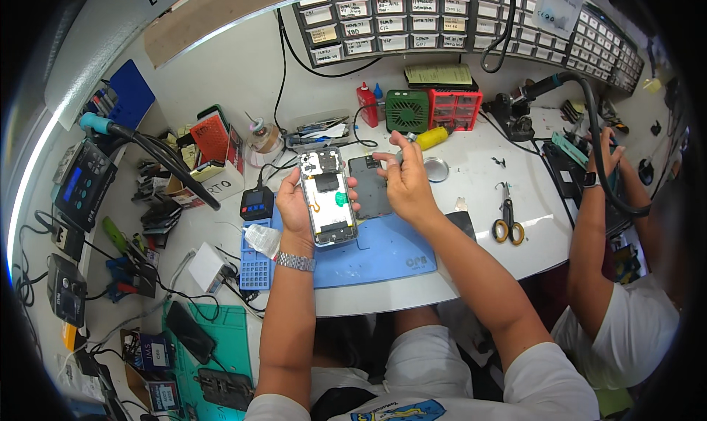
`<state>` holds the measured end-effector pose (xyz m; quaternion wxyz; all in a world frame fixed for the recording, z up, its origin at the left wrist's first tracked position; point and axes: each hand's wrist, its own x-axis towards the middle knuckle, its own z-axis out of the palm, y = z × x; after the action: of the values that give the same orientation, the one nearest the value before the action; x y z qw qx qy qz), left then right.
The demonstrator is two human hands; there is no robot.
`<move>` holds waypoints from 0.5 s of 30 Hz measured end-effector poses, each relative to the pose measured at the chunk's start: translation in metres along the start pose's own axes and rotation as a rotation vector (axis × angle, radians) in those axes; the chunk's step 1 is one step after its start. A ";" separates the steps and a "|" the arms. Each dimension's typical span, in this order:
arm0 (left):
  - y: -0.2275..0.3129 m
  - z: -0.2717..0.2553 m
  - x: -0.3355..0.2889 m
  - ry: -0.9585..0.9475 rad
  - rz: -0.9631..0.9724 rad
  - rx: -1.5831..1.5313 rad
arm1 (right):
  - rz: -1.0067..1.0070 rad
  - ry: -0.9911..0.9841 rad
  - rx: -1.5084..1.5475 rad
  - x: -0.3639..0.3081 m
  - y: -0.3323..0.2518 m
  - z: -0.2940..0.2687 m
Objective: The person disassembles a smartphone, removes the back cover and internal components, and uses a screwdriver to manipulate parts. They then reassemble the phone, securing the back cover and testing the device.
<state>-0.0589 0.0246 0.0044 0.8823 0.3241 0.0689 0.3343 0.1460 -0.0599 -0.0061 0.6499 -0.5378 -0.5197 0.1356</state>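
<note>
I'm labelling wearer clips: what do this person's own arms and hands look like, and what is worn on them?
Both forearms are bare. The left hand has a silver metal link watch band at its wrist. The right hand wears nothing. White short sleeves show at the shoulders.

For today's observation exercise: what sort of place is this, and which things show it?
Most likely a phone repair bench. The left hand holds an opened phone over a blue work mat, and labelled small-parts drawers line the wall.

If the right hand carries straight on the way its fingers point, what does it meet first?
Likely the dark back cover beside the opened phone: the right hand points left, fingertips already at the cover's top edge. Depth is uncertain.
</note>
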 end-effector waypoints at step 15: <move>-0.030 0.025 0.002 -0.069 -0.314 0.039 | -0.240 0.175 0.455 -0.001 -0.023 -0.008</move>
<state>-0.0323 -0.0046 0.0057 0.9190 0.3378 0.0950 0.1797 0.1429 -0.0740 0.0138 0.8079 -0.3222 -0.4778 0.1236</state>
